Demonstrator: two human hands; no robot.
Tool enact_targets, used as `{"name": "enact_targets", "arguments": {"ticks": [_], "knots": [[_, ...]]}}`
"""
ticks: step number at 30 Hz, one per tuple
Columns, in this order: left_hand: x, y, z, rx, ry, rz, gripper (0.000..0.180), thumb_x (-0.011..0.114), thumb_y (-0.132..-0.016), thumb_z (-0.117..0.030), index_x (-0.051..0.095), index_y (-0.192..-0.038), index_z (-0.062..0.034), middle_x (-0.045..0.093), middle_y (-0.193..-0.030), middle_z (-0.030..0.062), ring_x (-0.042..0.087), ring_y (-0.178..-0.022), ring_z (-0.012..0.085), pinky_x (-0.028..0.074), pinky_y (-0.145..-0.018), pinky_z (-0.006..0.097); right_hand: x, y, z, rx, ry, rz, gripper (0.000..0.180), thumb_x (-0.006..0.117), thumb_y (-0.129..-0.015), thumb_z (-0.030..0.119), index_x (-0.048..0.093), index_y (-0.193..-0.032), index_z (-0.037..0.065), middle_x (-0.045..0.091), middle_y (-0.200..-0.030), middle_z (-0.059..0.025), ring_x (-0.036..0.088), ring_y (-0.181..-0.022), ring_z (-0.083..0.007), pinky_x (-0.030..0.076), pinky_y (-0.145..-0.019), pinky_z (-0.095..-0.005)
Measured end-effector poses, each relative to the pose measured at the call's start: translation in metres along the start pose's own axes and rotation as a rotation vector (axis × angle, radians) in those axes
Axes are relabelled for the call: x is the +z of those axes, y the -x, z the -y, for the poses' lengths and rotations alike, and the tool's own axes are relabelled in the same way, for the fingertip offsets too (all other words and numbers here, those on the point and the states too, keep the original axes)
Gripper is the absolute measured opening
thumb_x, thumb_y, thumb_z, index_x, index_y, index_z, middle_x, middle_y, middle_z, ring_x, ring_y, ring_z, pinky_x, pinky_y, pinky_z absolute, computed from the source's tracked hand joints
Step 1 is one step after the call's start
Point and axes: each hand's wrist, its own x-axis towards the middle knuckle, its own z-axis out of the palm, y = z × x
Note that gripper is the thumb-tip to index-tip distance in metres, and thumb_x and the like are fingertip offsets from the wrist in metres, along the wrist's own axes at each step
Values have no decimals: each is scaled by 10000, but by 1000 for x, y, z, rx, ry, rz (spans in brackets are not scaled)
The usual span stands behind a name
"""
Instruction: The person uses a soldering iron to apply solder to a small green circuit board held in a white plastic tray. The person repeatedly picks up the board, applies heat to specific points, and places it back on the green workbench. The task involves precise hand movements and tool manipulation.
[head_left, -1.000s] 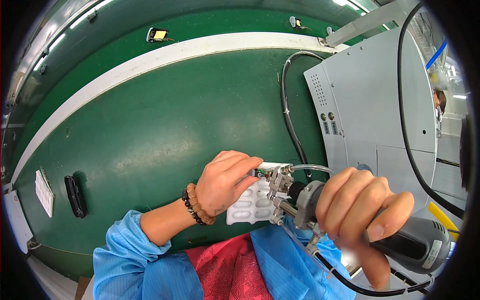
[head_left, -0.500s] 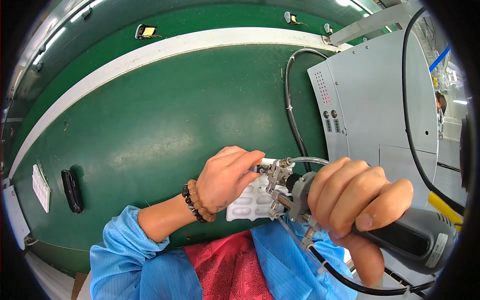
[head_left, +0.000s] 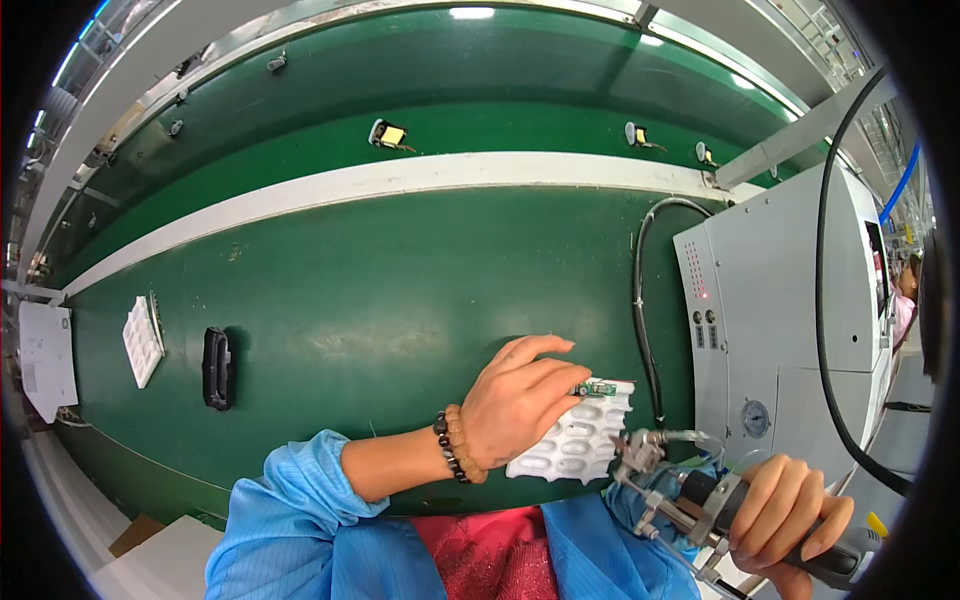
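My left hand (head_left: 525,400), with a bead bracelet at the wrist, has its fingertips on the left end of a small green circuit board (head_left: 598,390). The board lies along the far edge of a white moulded tray (head_left: 572,440) with rounded pockets. At the lower right, my right hand (head_left: 790,520) is wrapped round a dark handheld power screwdriver (head_left: 716,498). Its metal head (head_left: 642,455), with a clear tube attached, points left and sits just right of the tray, apart from the board.
On the right stands a grey machine box (head_left: 790,300) with a gauge; a black cable (head_left: 640,300) curves beside it. A black plastic housing (head_left: 217,368) and another white tray (head_left: 143,340) lie at left. Beyond the white rail (head_left: 420,180), small parts (head_left: 388,135) rest on a green belt.
My right hand has drawn the screwdriver back to the lower right, away from the board. My left hand stays at the board. The whole view has shifted, showing more of the far side.
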Motion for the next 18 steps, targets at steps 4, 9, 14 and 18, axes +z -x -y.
{"name": "enact_targets", "arguments": {"ticks": [4, 9, 14, 18], "knots": [[-42, -23, 6, -250, 119, 95, 343, 830, -798, -129, 705, -1105, -40, 733, -1021, 109, 690, -978, 239, 552, -849, 377, 2, 1, -6, -15, -11, 1, 421, 854, -848, 250, 498, -962, 56, 646, -597, -61, 646, -484, -143, 578, -463, -258], [-118, -108, 97, -385, -102, -250, 343, 775, -871, -158, 681, -1177, -33, 734, -1099, 149, 702, -965, 196, 551, -871, 348, 4, 2, -15, 0, 31, -30, 439, 852, -848, 279, 492, -959, 54, 646, -610, -65, 645, -485, -148, 573, -462, -257], [-209, -113, 191, -167, -680, -249, 403, 704, -893, -99, 629, -1285, -45, 707, -1216, 153, 687, -1101, 322, 528, -991, 397, 9, -22, -26, 20, 5, 160, 629, 783, -837, 567, 518, -1078, 49, 541, -780, -36, 542, -553, -138, 466, -477, -249], [-236, -84, 225, -139, -674, 24, 444, 673, -860, -16, 620, -1299, -56, 660, -1317, 137, 633, -1187, 362, 490, -1059, 403, 7, -20, -30, 5, 17, 132, 608, 776, -850, 557, 520, -1060, 47, 544, -754, -36, 539, -530, -138, 464, -461, -247]]}}
